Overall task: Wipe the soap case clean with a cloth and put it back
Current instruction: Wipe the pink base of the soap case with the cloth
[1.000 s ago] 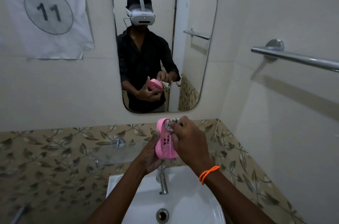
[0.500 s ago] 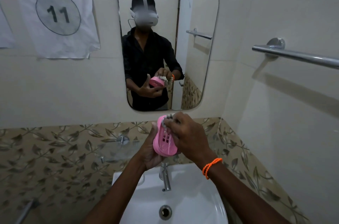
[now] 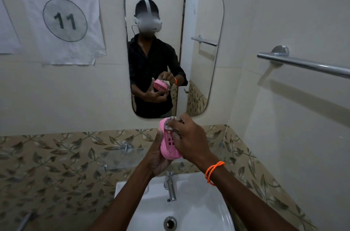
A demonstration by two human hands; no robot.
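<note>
A pink soap case (image 3: 169, 144) with small square holes is held upright above the sink, below the mirror. My left hand (image 3: 158, 157) cups it from behind and underneath. My right hand (image 3: 191, 141) presses a small pale cloth (image 3: 171, 123) against the top end of the case; most of the cloth is hidden under my fingers. An orange band sits on my right wrist.
A white sink (image 3: 191, 210) with a chrome tap (image 3: 170, 185) lies right below my hands. A glass shelf (image 3: 117, 159) is fixed to the leaf-patterned tiles at left. A mirror (image 3: 200, 22) hangs ahead, and a chrome towel bar (image 3: 303, 64) juts from the right wall.
My view has tilted down and shifted right a little, so the sink shows more. My right hand with the cloth has shifted slightly on the top end of the case.
</note>
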